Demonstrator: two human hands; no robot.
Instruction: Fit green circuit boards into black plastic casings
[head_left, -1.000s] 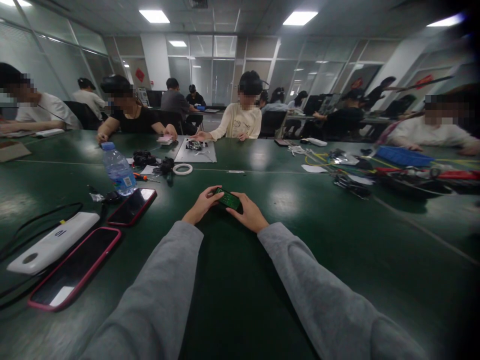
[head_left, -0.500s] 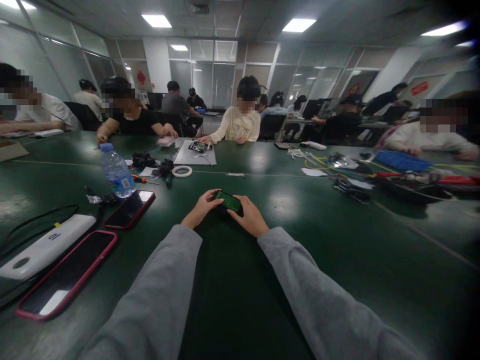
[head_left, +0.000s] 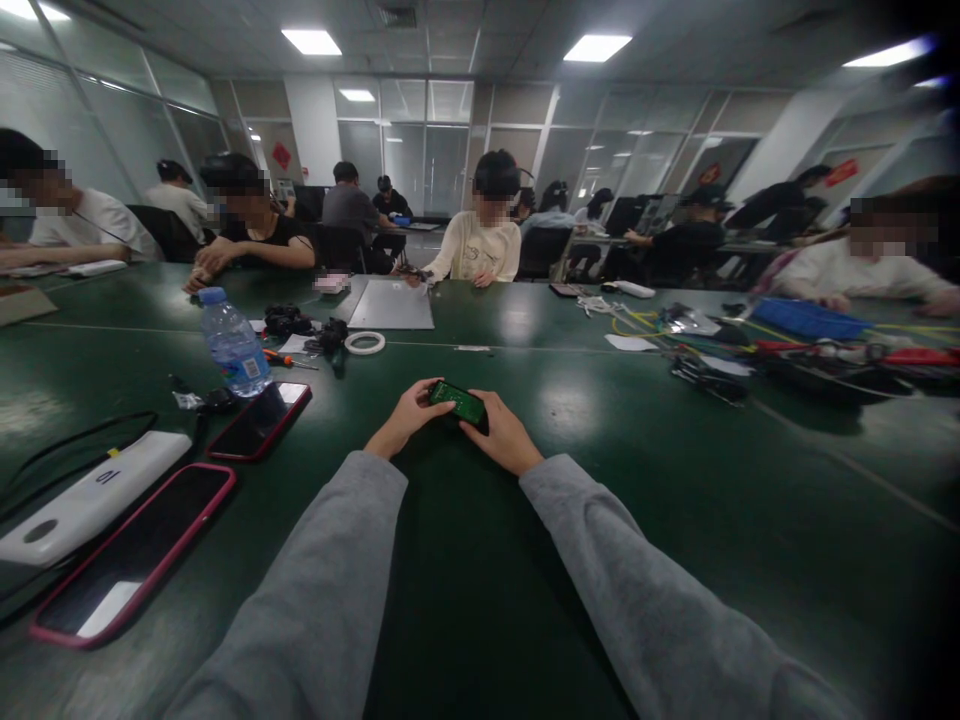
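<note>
Held sideways between both my hands is a small dark phone point(head_left: 459, 402) with green showing on its screen. My left hand point(head_left: 411, 413) grips its left end, the thumb lying over the screen. Around the right end my right hand point(head_left: 501, 432) is closed, its thumb along the near edge. The fingers beneath the phone are hidden. Both forearms, in grey sleeves, reach forward over the dark green table point(head_left: 480, 560).
On my left lie a red-edged phone point(head_left: 259, 420), a larger pink-framed phone point(head_left: 139, 555) and a white device point(head_left: 97, 495). A water bottle point(head_left: 236, 345) stands behind them, near a tape roll point(head_left: 365, 343). Cables and a blue tray point(head_left: 810, 318) sit at right. Several people sit around.
My hands keep hold of the phone; the left thumb has shifted slightly right over the screen. Across the table, a person has lifted a dark object off the grey board; another has brought their hands together.
</note>
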